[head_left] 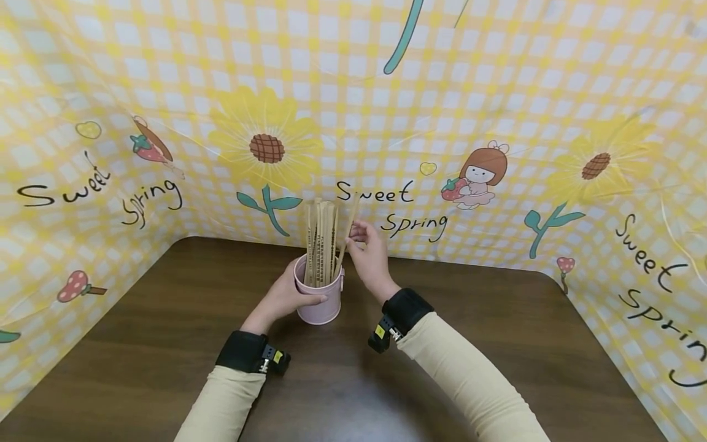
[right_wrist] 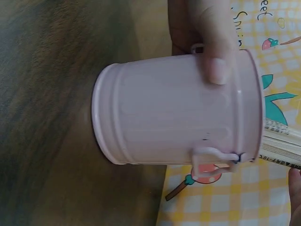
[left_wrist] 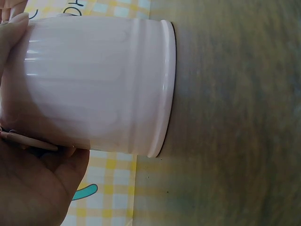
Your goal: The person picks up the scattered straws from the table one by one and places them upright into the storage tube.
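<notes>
A pale pink pail [head_left: 320, 306] with small side handles stands upright on the table and is packed with slim paper-wrapped straws [head_left: 320, 245] bearing printed text. From the left side, my left hand [head_left: 288, 291] grips the pail near its rim, thumb across the front. My right hand [head_left: 369, 255] pinches one wrapped straw [head_left: 351, 215] between thumb and fingers at the pail's right. That straw leans outward from the bundle, its lower end at the rim. In the right wrist view the left thumb [right_wrist: 217, 70] presses on the pail wall [right_wrist: 169, 108].
The brown wooden table [head_left: 475, 344] extends around the pail. A yellow checked cloth [head_left: 364, 123] with flowers and lettering rises behind the table and at both sides. Each wrist wears a black strap [head_left: 407, 310] with a small camera.
</notes>
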`<action>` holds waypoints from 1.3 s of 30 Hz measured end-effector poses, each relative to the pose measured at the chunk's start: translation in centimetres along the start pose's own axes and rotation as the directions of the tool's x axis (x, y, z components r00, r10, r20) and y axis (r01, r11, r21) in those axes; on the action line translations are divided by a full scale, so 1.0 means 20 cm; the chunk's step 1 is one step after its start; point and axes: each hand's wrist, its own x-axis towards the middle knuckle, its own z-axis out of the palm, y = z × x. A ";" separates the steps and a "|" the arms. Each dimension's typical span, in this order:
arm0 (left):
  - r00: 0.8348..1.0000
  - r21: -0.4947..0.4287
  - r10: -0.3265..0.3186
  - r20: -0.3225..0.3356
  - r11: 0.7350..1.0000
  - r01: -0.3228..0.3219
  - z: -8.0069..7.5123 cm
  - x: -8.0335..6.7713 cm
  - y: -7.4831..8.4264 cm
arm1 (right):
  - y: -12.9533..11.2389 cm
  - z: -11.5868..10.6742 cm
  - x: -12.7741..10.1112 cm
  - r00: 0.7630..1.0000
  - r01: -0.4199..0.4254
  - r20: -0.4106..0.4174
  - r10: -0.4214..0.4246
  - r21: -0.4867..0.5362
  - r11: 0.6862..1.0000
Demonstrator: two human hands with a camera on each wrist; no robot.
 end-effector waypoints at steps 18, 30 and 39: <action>1.000 -0.019 -0.018 0.011 1.000 0.018 0.01 -0.01 0.01 | 0.08 0.06 -0.07 0.995 -0.024 0.092 0.031 -0.082 0.996; 0.999 -0.030 0.003 0.035 1.000 -0.002 0.02 0.00 0.00 | 0.11 0.04 -0.07 0.995 -0.040 0.091 0.050 -0.110 0.993; 0.992 0.028 -0.126 0.017 0.992 0.126 0.00 -0.01 0.01 | 0.16 -0.06 -0.12 0.991 -0.048 0.111 0.074 -0.218 0.975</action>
